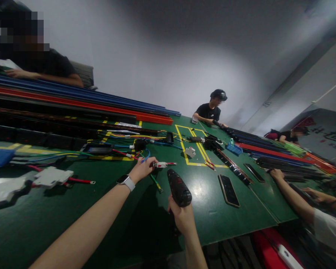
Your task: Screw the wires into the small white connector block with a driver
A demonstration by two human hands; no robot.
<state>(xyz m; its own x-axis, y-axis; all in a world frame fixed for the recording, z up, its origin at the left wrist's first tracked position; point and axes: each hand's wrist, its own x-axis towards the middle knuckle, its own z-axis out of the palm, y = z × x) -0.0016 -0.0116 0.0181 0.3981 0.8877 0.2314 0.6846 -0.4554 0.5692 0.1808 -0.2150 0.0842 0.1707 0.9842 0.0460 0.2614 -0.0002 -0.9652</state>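
My right hand (182, 215) is wrapped round the grip of a black cordless drill (179, 188), its nose pointing away from me and up toward the left. My left hand (143, 169), with a watch (126, 182) on the wrist, pinches a small white connector block (160, 164). A red wire with a bare metal lug (172, 163) sticks out of the block to the right, just beyond the drill's nose. Below the block a yellow-green wire (156, 184) with a lug hangs toward the table. Blue, green and red wires run leftward from my left hand.
Long blue and orange rails (145, 115) lie along the back left. A phone (229, 190) lies right of the drill. A white connector housing (52, 177) sits at left, another (190, 151) inside the yellow tape (188, 163). At right, a co-worker's arms (292, 194) reach over the green table (210, 216).
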